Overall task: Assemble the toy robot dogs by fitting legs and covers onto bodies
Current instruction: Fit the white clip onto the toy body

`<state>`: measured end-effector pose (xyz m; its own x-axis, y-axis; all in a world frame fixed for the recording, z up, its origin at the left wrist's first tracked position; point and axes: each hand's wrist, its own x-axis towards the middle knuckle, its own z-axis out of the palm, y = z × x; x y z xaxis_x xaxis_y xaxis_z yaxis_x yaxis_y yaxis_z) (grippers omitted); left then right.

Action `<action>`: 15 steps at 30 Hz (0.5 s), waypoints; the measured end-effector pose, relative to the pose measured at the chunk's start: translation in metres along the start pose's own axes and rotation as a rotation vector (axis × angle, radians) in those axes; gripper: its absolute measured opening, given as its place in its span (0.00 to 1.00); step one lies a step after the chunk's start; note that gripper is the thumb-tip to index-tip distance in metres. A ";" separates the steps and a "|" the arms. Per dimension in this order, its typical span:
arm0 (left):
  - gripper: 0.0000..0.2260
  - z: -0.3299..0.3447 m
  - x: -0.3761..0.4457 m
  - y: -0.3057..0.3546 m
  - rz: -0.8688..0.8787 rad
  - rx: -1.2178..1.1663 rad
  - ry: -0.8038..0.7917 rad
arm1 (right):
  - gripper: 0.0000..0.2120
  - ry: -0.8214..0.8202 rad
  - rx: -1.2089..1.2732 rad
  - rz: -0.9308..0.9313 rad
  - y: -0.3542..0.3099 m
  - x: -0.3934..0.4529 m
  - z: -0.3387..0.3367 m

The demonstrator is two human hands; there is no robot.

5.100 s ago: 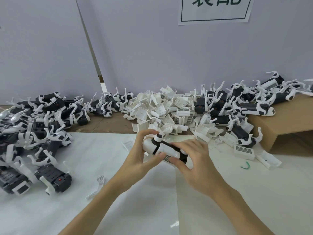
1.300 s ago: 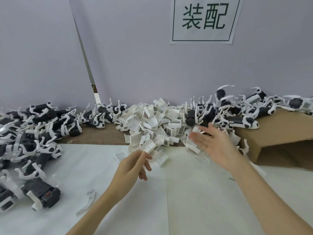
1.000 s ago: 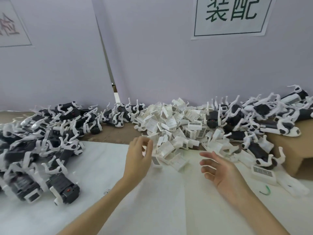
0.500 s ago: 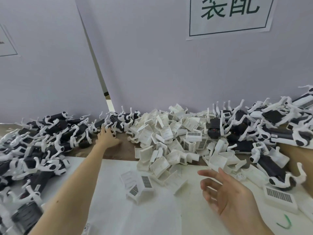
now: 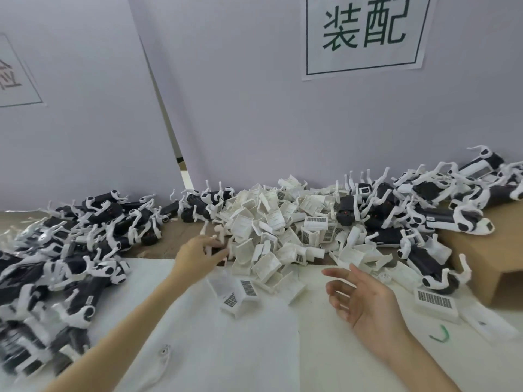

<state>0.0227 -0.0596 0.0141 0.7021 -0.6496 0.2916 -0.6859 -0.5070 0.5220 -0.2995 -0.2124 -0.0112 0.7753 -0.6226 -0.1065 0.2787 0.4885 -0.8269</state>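
My left hand (image 5: 196, 257) grips a blurred toy dog body with white legs (image 5: 216, 240) just above the table's back edge, beside the heap of white covers (image 5: 271, 230). My right hand (image 5: 365, 304) hovers open, palm turned left, over the white sheet and holds nothing. Dark dog bodies with white legs lie in a big pile at the left (image 5: 85, 236). More toy dogs are stacked at the back right (image 5: 424, 205).
A cardboard box (image 5: 495, 250) stands at the right under some dogs. Two barcoded covers (image 5: 237, 292) lie between my hands, another cover (image 5: 434, 302) at the right. A loose white leg (image 5: 165, 360) and a green clip (image 5: 440, 335) lie on the sheet.
My left hand reached into the back-left pile of dogs and has come back toward the middle with a dog body. My right hand stayed open over the sheet.
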 end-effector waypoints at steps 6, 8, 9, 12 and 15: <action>0.24 0.002 -0.090 0.066 0.067 -0.513 0.323 | 0.17 0.025 -0.067 -0.031 0.001 -0.015 0.010; 0.27 0.005 -0.109 0.079 0.090 -0.654 0.341 | 0.13 0.047 -0.240 -0.085 -0.002 -0.021 0.014; 0.26 0.006 -0.116 0.084 0.076 -0.747 0.324 | 0.12 0.050 -0.330 -0.119 -0.004 -0.024 0.016; 0.20 0.009 -0.126 0.088 0.032 -1.029 0.124 | 0.09 0.012 -0.404 -0.129 -0.010 -0.030 0.025; 0.26 0.016 -0.134 0.088 0.006 -1.220 -0.142 | 0.20 -0.147 -0.275 0.002 -0.017 -0.034 0.035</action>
<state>-0.1347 -0.0262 0.0080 0.6204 -0.7444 0.2468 -0.0077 0.3088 0.9511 -0.3107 -0.1777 0.0258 0.8549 -0.5170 -0.0437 0.1287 0.2929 -0.9474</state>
